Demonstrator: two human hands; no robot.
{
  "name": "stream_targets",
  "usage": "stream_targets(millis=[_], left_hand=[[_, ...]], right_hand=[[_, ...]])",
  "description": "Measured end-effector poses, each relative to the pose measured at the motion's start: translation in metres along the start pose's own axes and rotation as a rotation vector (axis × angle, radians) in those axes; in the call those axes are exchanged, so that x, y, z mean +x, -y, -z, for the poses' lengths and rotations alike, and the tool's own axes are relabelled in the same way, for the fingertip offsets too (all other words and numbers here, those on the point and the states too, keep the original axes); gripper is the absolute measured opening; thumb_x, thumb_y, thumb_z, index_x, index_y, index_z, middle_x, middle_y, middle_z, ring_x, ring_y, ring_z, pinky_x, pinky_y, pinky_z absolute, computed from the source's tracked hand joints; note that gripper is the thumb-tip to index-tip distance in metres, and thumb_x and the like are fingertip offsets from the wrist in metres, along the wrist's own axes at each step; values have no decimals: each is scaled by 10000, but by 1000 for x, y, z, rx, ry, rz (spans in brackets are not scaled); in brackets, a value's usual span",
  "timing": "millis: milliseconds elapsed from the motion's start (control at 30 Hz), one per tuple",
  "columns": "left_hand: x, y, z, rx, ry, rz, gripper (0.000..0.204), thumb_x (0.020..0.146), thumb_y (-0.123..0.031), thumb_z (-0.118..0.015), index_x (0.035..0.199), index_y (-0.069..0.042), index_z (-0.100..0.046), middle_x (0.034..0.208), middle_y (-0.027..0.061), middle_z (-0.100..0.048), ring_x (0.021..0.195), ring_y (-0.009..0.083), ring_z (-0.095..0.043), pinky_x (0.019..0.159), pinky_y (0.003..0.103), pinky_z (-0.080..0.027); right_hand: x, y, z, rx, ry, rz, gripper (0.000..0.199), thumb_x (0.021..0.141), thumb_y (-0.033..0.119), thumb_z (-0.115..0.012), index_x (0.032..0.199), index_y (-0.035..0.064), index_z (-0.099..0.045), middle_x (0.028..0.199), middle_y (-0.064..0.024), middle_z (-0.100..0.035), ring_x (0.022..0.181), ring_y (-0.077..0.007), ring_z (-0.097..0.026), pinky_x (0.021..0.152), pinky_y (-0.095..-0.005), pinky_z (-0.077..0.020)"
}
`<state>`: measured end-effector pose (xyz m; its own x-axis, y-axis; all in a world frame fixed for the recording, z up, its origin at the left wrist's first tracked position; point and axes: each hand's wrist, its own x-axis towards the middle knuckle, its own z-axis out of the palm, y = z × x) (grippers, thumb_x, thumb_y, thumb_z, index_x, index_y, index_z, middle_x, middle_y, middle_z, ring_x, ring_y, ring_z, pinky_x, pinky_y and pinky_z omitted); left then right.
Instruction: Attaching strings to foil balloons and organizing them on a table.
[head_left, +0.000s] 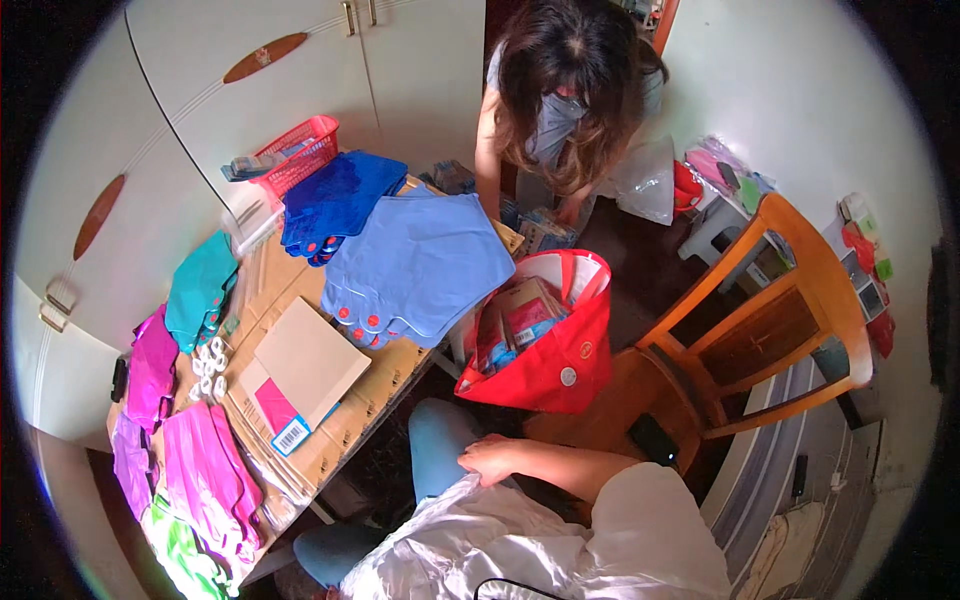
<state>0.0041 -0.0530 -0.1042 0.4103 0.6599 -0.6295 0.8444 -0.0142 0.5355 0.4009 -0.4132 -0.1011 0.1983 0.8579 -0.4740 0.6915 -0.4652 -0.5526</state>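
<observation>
My right hand (487,460) rests on my blue-clad knee (440,435), its fingers closed on the hem of my white shirt (500,545). Of my left hand, at most a sliver of skin shows at the lower edge beside my other leg; its fingers are hidden. A red bag (565,365) stands just ahead of my right hand on a wooden chair (600,400), with flat packages (535,310) inside. To the left, on the cardboard-covered table (350,430), a beige card sheet (312,350) partly covers a pink-and-blue package (290,435).
Light blue (420,260), dark blue (345,195), teal (200,285) and pink (205,465) cloth stacks lie on the table, with white rolls (208,370) and a red basket (315,150). Across from me another person (575,110) bends over packages (545,232). A phone (653,440) lies on the chair seat.
</observation>
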Motion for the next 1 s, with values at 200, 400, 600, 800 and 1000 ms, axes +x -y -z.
stream_targets(millis=[200,400,600,800,1000], left_hand=[[-4,6,-1,-57,-24,16,555,845,-378,-694,1196,39,-589,1152,169,-615,1016,248,-575,827,380,-478],[-13,22,5,-99,-35,47,556,844,-378,-698,1192,43,-592,1147,169,-618,1014,245,-576,824,378,-479],[-9,32,6,-146,36,-116,549,854,-381,-688,1134,82,-597,1130,170,-618,991,261,-580,802,389,-482],[19,73,21,-53,276,119,707,890,-435,-606,1409,-15,-375,1410,216,-420,1286,351,-403,1024,436,-380],[23,105,3,-445,48,-222,129,872,-121,-634,878,7,-643,825,19,-639,726,116,-568,646,269,-441]], right_hand=[[2,-8,-3,41,58,-5,357,665,201,-693,966,41,-586,961,-155,-627,931,-332,-610,754,-450,-493],[-12,-23,-14,132,-100,41,391,621,254,-745,907,49,-574,931,-131,-621,893,-315,-609,727,-425,-485],[-22,-35,-31,232,-199,55,395,649,275,-746,903,41,-554,915,-140,-593,879,-315,-590,745,-411,-469],[-18,-26,-25,259,-151,-17,388,672,276,-747,926,40,-571,946,-144,-604,904,-318,-589,762,-410,-464],[-5,-28,-18,191,-104,-35,416,655,306,-767,916,44,-576,952,-142,-607,920,-313,-588,771,-409,-466]])
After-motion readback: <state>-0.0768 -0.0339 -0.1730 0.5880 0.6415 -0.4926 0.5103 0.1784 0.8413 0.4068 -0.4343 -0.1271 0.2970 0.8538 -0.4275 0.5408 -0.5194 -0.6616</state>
